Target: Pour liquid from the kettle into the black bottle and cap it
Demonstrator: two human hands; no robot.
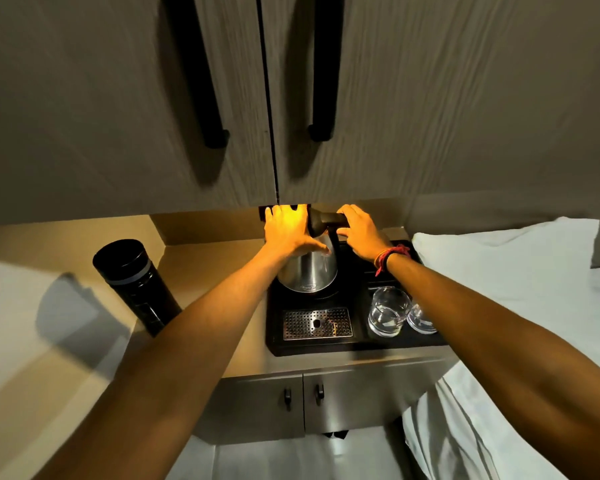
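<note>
**A:** What is in front of the person?

**B:** A small desk [201, 258] under two tall cupboard doors, each with one long black handle. On the desk sits one black tray [357, 346]. One steel kettle [309, 271] stands at the back left of that tray, under a warm yellow light.

**A:** Where are the hands?

**B:** Both arms reach forward to the kettle. The left hand [286, 230] lies spread over the top of the kettle, fingers extended, palm down on it. The right hand [361, 228] is curled around the kettle's black handle [328, 221], gripping it. A red thread band [392, 256] circles the right wrist.

**A:** And the bottle?

**B:** One black bottle [132, 282] stands on the desk well to the left of the tray, apart from both hands. Its top faces the camera; I cannot tell whether a cap is on it.

**A:** Anything else on the tray?

**B:** Two clear drinking glasses [388, 311] stand side by side at the right, partly behind the right forearm. One perforated metal drip grate [316, 323] lies at the front left, just before the kettle.

**A:** What surrounds the desk?

**B:** Below it are two small cupboard doors, each with one small dark handle. To the right lies a bed with white bedding [520, 268].
</note>
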